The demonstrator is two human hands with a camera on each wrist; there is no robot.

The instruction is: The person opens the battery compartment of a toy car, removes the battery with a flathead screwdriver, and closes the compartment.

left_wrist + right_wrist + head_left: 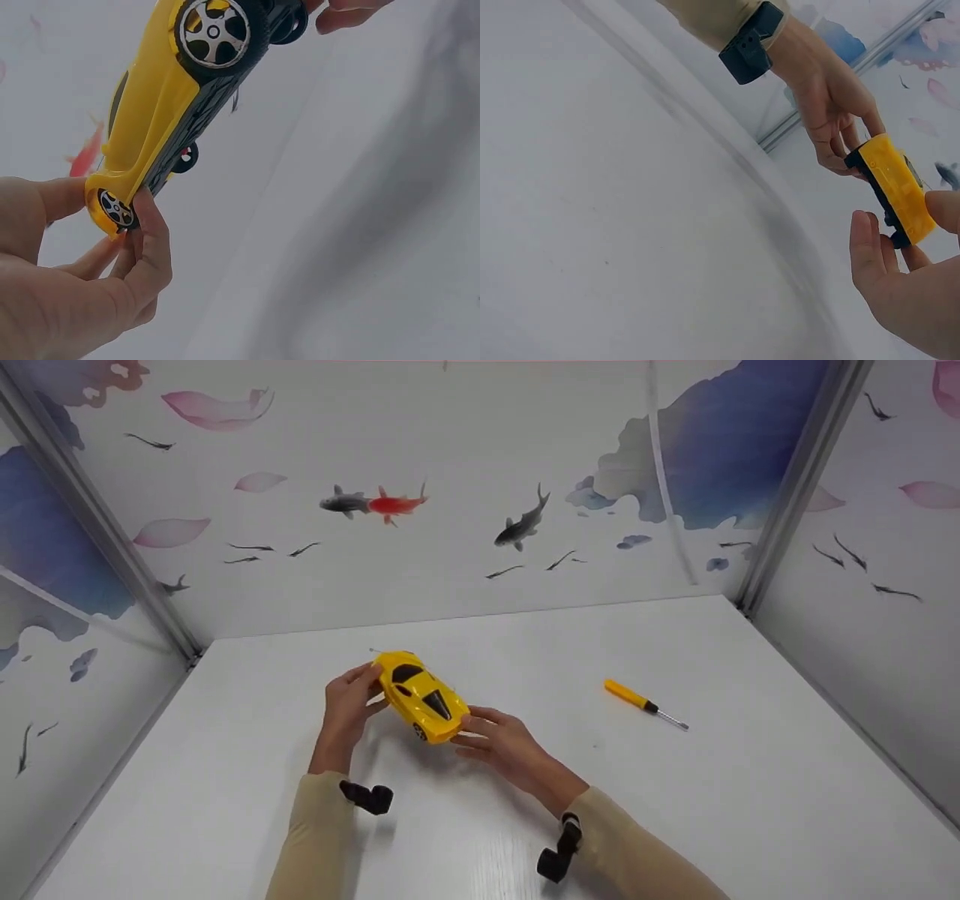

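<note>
A yellow toy car (420, 697) with dark windows is held tilted above the white table by both hands. My left hand (349, 697) grips one end of it, thumb on the body and fingers beneath, by a wheel in the left wrist view. At the opposite end, my right hand (506, 742) holds the car between thumb and fingers. The left wrist view shows the car's side, with silver-spoked wheels (214, 32) and a black underside (184, 124). In the right wrist view the car's yellow end (896, 187) faces the camera, between the two hands.
A screwdriver (646, 705) with a yellow and black handle lies on the white table (750, 795), right of the hands. Panels printed with fish and petals (450, 570) stand at the back and both sides. Black wrist cameras (367, 796) sit on both sleeves.
</note>
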